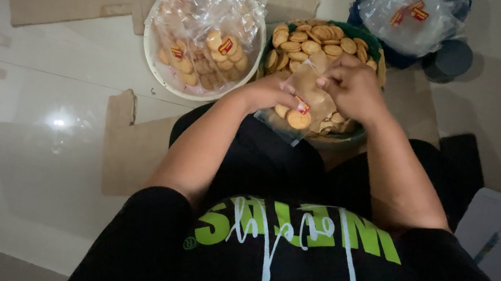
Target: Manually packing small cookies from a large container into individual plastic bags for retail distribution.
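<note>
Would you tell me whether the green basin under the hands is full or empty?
Far from empty: the green basin holds many round biscuits, heaped to its rim.

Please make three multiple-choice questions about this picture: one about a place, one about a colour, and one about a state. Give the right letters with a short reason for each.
1. Where does the white bowl stand relative to the green bowl?
A. to its left in the picture
B. to its right
C. stacked inside it

2. What colour are the round biscuits in the green bowl?
A. dark brown
B. golden yellow
C. pink

3. What are the left hand and right hand doing?
A. resting flat on the floor
B. both holding a small clear bag with biscuits inside
C. holding a piece of cardboard

Answers:
1 A: the white bowl, full of packed bags, sits left of the green one.
2 B: the loose biscuits look golden yellow.
3 B: both hands close on the clear bag above the green bowl.
</note>
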